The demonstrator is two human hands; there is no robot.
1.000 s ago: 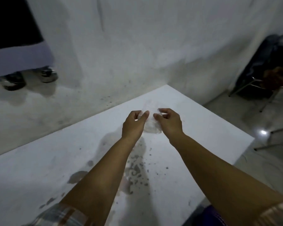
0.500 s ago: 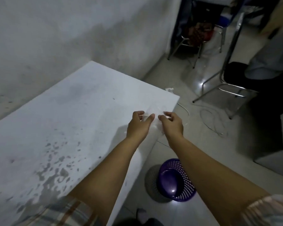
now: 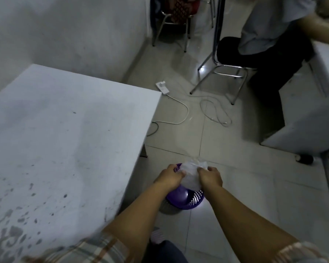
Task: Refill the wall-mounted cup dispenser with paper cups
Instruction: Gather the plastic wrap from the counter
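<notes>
A crumpled clear plastic wrapper (image 3: 192, 175) is pinched between both my hands, just above a purple mesh bin (image 3: 186, 198) on the floor. My left hand (image 3: 171, 176) grips the wrapper's left side and my right hand (image 3: 210, 176) grips its right side. Neither paper cups nor a cup dispenser appear in this view.
A white stained table (image 3: 65, 139) fills the left, its corner near my left arm. A power strip (image 3: 162, 87) and loose cables (image 3: 215, 112) lie on the tiled floor. A seated person (image 3: 270, 35) on a metal chair (image 3: 226, 71) is at the upper right, beside a white cabinet (image 3: 311, 111).
My view has swung right and down, away from the table top. Both hands carried the wrapper off the table edge and down over the purple bin.
</notes>
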